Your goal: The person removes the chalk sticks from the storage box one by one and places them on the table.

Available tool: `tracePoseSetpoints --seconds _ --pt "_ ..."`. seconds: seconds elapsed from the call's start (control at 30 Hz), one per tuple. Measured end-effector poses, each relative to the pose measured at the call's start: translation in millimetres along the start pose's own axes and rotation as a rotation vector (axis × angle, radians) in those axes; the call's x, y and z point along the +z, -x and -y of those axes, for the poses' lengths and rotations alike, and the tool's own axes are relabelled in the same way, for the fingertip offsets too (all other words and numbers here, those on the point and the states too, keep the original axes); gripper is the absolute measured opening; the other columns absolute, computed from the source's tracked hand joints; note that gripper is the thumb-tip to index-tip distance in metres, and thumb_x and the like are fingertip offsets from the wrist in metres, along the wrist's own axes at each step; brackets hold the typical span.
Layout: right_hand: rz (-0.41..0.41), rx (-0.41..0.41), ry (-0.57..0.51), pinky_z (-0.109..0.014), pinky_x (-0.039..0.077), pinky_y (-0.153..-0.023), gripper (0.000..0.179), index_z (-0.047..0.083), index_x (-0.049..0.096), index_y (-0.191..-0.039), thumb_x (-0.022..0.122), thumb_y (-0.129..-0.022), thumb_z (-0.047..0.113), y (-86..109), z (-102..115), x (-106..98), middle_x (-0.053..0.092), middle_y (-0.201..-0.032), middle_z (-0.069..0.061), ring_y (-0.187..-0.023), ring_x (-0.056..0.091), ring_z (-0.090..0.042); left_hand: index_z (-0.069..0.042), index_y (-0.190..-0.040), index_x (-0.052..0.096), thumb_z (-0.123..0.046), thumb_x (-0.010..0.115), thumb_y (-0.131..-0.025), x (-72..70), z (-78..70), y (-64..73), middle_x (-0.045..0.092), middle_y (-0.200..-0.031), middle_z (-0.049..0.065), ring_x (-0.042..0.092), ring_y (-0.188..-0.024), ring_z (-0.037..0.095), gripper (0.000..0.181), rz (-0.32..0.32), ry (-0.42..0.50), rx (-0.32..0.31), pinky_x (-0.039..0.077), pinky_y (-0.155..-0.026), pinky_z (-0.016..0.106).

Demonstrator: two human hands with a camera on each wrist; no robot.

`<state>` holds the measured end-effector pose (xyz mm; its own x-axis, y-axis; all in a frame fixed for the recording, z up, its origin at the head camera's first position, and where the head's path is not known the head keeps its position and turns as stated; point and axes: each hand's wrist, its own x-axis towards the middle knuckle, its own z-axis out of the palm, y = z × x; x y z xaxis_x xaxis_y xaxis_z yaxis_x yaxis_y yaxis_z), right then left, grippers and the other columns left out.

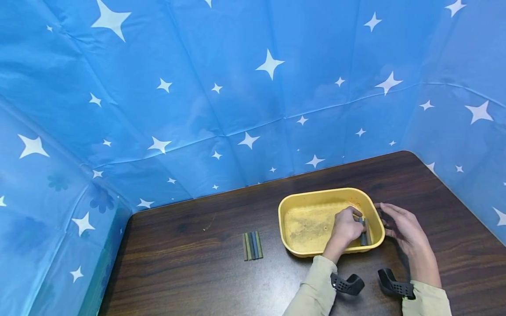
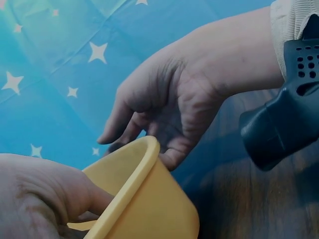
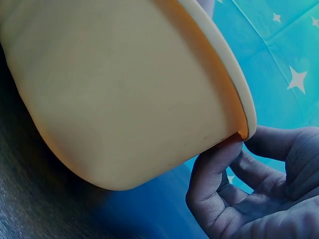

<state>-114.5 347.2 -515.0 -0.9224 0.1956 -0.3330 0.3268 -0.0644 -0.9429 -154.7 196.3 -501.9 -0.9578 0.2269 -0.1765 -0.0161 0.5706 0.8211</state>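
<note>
A yellow plastic tub [image 1: 308, 198] stands on the dark wooden table, towards its right side. My left hand [image 1: 345, 229] reaches over the near rim into the tub, thumb and forefinger curled at a dark stick [image 1: 363, 239]. Another brownish stick [image 1: 368, 232] lies beside it along the tub's right wall. In the left wrist view the tub wall hides most of my left fingers [image 2: 97, 199]. At the tub's right end, my right hand [image 1: 407, 228] pinches the rim; its fingers [image 3: 212, 179] sit at the rim's corner in the right wrist view.
Left of the tub, several flat olive and dark blue sticks [image 1: 253, 245] lie side by side on the table [image 1: 189, 263]. A blue curtain with white stars [image 1: 221, 109] hangs around the table's back and sides. Black wrist mounts [image 1: 347, 284] are strapped over both sleeves.
</note>
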Motion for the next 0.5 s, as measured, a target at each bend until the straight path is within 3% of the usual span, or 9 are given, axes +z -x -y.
tracePoseSetpoints --seconds 0.13,0.33,0.5 --pt "0.000 0.006 -0.015 -0.027 0.059 -0.070 0.056 -0.004 0.047 -0.147 0.050 -0.110 0.037 -0.1 0.1 0.6 0.058 -0.100 0.013 -0.084 0.057 -0.007 -0.009 -0.093 0.072 0.001 0.085 -0.076 -6.2 4.9 0.3 0.059 -0.071 -0.005 0.049 -0.062 0.006 0.023 -0.012 0.012 -0.002 0.042 -0.056 0.018" --pt "0.001 0.000 -0.052 -0.027 0.060 -0.069 0.038 0.009 0.059 -0.136 0.054 -0.109 0.036 -0.4 -0.5 0.6 0.061 -0.096 0.015 -0.083 0.059 -0.006 -0.007 -0.097 0.072 0.004 0.082 -0.081 -20.5 13.4 1.7 0.071 -0.081 0.001 0.064 -0.069 0.009 0.022 -0.032 0.119 -0.013 0.050 -0.058 0.019" --pt "-0.003 -0.004 -0.074 -0.026 0.060 -0.068 0.039 0.008 0.056 -0.137 0.058 -0.108 0.034 -0.5 -1.4 0.3 0.064 -0.094 0.018 -0.082 0.062 -0.004 -0.002 -0.105 0.072 0.005 0.078 -0.086 -37.0 17.7 5.9 0.071 -0.088 0.002 0.067 -0.068 0.013 0.022 -0.035 0.252 -0.017 0.056 -0.053 0.025"
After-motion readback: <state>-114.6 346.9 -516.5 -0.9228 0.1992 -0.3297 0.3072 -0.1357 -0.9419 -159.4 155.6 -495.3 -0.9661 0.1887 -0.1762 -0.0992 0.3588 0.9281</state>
